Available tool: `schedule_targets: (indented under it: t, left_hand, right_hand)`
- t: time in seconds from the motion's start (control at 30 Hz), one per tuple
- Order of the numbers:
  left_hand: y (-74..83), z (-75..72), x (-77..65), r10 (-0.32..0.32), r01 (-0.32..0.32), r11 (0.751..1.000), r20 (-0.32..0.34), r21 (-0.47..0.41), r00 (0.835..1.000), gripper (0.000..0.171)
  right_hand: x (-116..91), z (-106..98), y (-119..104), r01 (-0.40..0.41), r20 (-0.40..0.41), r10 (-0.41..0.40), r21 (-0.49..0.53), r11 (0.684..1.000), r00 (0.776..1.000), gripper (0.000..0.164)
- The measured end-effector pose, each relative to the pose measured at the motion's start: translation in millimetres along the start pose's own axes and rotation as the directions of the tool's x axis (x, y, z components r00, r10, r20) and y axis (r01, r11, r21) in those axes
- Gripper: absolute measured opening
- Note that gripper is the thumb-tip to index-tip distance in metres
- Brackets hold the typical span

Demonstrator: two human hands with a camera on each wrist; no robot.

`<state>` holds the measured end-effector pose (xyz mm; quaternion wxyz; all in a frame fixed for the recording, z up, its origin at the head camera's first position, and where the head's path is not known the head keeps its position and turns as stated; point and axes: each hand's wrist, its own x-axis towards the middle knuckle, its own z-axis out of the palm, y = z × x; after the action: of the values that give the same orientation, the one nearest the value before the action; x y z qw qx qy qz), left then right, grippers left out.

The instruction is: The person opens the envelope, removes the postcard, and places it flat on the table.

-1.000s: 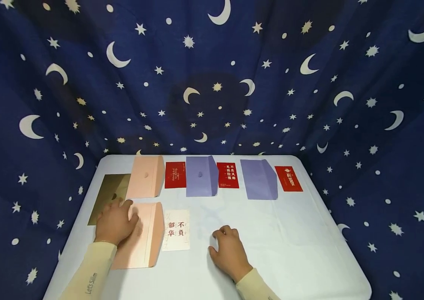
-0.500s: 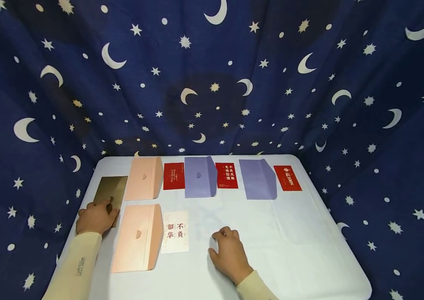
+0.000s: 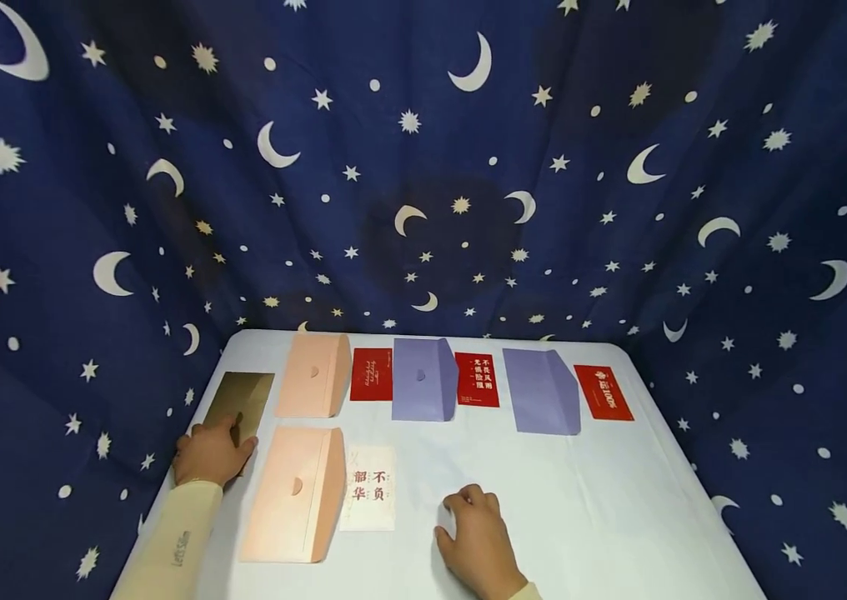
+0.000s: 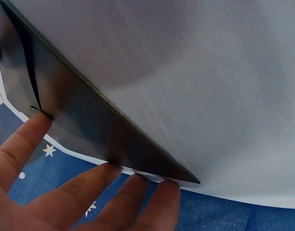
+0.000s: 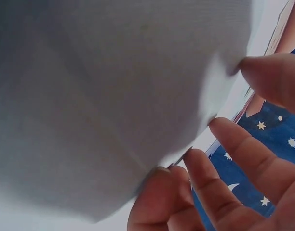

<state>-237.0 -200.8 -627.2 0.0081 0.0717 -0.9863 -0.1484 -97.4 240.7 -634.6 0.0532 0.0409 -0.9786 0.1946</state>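
Note:
At the table's left edge, my left hand [image 3: 209, 454] lies over the lower part of a shiny brown-gold envelope [image 3: 254, 392]. In the left wrist view, its extended fingers touch the dark envelope [image 4: 89, 125], with one fingertip at the curved slit in its surface. My right hand [image 3: 479, 546] rests on the white table with its fingers loosely bent and holds nothing. Between the hands lie a pale pink envelope [image 3: 284, 492] and a cream card [image 3: 368, 504] with red characters, side by side.
Along the back stand out another pink envelope [image 3: 308, 375], a red card [image 3: 372, 375], a purple envelope [image 3: 423, 392], a second red card [image 3: 478, 380], a second purple envelope [image 3: 541, 392] and a third red card [image 3: 603, 392]. Behind the table hangs a dark blue curtain [image 3: 461, 275] with moons and stars.
My left hand has moved left, off the lower pink envelope and onto the brown-gold one. The head view has shifted, so things appear lower and further right. The right hand stays on the table.

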Motion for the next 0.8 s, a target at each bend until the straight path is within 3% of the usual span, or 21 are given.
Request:
schedule_targets:
  t: [0.3,0.43,0.57,0.8]
  left_hand:
    - [-2.9,1.8,-0.5,-0.012,0.011,1.000,-0.059,-0.026,0.998,0.069]
    - [4.6,-1.0,7.2,0.003,-0.004,1.000,-0.076,-0.019,0.997,0.068]
    - [7.8,-0.4,7.6,0.007,-0.008,1.000,-0.070,-0.005,0.997,0.068]
    - [-4.7,4.5,-3.0,-0.045,0.042,0.998,-0.069,-0.048,0.997,0.070]
  right_hand:
    - [7.0,7.8,-0.3,-0.116,0.081,0.115,0.001,0.993,0.990,0.042]
    - [2.9,9.8,0.2,-0.150,0.084,0.148,0.017,0.989,0.985,0.041]
    - [-0.7,8.7,1.8,-0.182,0.150,0.179,0.003,0.983,0.972,0.038]
    - [5.1,3.1,2.8,-0.134,0.186,0.136,-0.020,0.991,0.973,0.039]
